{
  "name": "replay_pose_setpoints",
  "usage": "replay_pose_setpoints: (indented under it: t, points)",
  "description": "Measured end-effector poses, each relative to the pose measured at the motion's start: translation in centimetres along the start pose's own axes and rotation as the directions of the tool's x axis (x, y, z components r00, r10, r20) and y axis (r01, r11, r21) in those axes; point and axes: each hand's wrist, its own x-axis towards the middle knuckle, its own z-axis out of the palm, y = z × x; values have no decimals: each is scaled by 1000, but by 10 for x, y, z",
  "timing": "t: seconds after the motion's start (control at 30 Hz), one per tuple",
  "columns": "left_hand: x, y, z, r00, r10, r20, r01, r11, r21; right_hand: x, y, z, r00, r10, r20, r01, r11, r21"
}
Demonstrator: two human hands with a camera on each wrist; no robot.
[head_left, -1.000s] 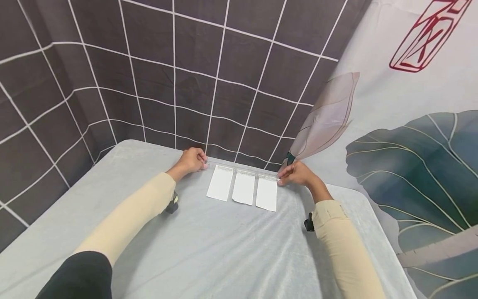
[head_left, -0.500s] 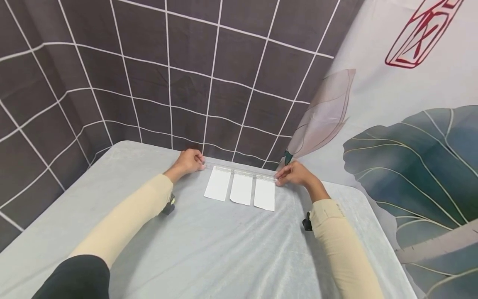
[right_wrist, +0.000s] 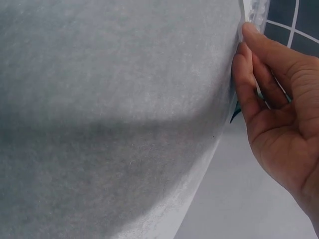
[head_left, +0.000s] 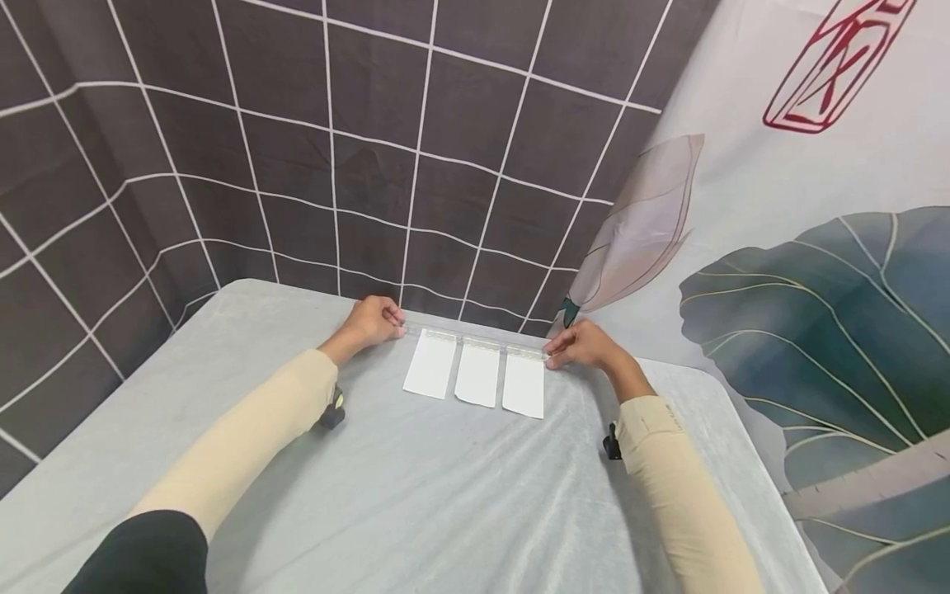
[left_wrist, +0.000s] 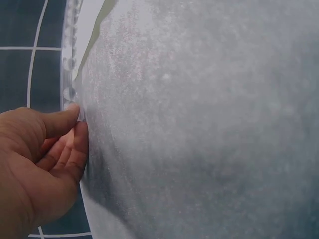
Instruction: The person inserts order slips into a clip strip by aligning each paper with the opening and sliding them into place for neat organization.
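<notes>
A clear plastic ruler-like strip [head_left: 475,340] spans the tops of three white paper rectangles [head_left: 477,375] lying side by side near the table's far edge. My left hand [head_left: 371,320] pinches the strip's left end between thumb and fingers. At the opposite end, my right hand [head_left: 586,344] pinches it, close to the rightmost paper. Rounded marks run along the strip [left_wrist: 67,64] in the left wrist view, with a paper corner beside it. The right wrist view shows thumb and fingertips meeting at the strip's end [right_wrist: 257,12].
A pale grey cloth with light creases covers the table [head_left: 416,478]. Right behind the far edge hangs a dark cloth with a white grid [head_left: 297,157]. On the right hangs a white cloth [head_left: 742,198] printed with a large leaf and a petal.
The whole view has shifted slightly, so everything sits a little further left. Both hands keep their grip on the strip, and the papers lie as before beneath it.
</notes>
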Motion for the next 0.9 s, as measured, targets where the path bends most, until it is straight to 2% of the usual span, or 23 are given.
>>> replay_pose_setpoints:
  t: [0.1,0.3,0.37,0.53,0.63,0.7,0.9]
  points:
    - [3,-4,0,1000,-6,5,6,1000,-25,-1,-1,0,1000,-6,2,6,1000,12]
    - [-10,6,-9,1000,8,8,-8,999,-49,-5,-1,2,1000,-24,18,24,1000,6]
    - [-7,1,-10,1000,12,13,-11,999,-53,-5,-2,2,999,-26,22,26,1000,-7]
    - [12,-28,-5,1000,21,3,-20,998,-51,-7,-1,4,999,-34,5,34,998,-43]
    - [11,-29,-9,1000,6,-1,-6,998,-56,-8,-1,5,999,-42,-7,42,998,-49]
    - [0,-18,-14,1000,-9,2,9,998,-69,-9,0,6,999,-41,-12,41,998,-47]
    - [-48,30,-37,1000,-8,26,11,994,-106,-15,2,5,998,-47,-43,44,997,-64]
